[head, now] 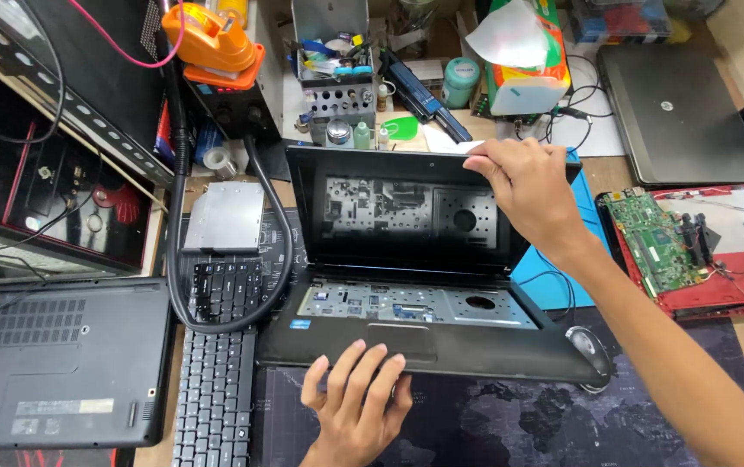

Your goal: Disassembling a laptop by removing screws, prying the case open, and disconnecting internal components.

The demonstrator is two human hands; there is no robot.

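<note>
Beside laptop [407,259]: keyboard [216,380], hose [277,233].

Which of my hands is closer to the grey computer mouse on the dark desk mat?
Left. The left hand rests at the laptop's front edge, left of the grey computer mouse; the right hand grips the lid's top edge, farther away.

Loose keyboards [216,363], red laptop w/ exposed board [692,242], grey laptop [679,112], mouse [591,346], tape dispenser [214,39].
</note>
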